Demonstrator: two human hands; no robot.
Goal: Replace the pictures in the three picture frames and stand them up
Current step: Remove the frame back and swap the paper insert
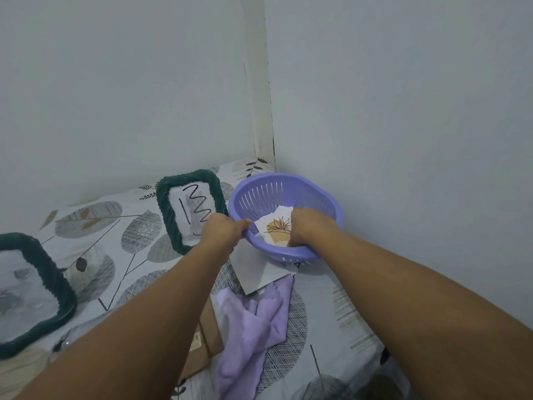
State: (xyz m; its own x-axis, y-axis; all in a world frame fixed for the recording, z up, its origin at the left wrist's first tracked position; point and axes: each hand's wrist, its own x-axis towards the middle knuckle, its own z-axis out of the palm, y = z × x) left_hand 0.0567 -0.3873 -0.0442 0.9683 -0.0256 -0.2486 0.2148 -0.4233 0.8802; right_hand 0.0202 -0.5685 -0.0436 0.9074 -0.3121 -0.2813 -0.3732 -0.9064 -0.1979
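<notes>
A leaf-patterned sheet (121,241) covers the surface, which runs into a corner of two pale grey walls (403,111). In that corner sits a purple slotted basket (261,194), tilted toward the viewer. The left hand (223,230) grips the basket's near-left rim with curled fingers. The right hand (307,228) reaches down inside the basket, its fingers curled on a stack of picture prints (277,226); the top print shows a line-drawn plant over a tan shape. Whether the fingers actually pinch a print cannot be told.

Just left of the basket, a dark green ribbed frame (170,215) stands leaning back, holding a picture of black zigzag lines. A second green frame (54,284) lies at the far left edge of view. A grey card (256,269) lies partly under the basket's near side, touching a crumpled lilac cloth (251,327). Beside the cloth, a brown cardboard piece (207,333) shows below the left forearm.
</notes>
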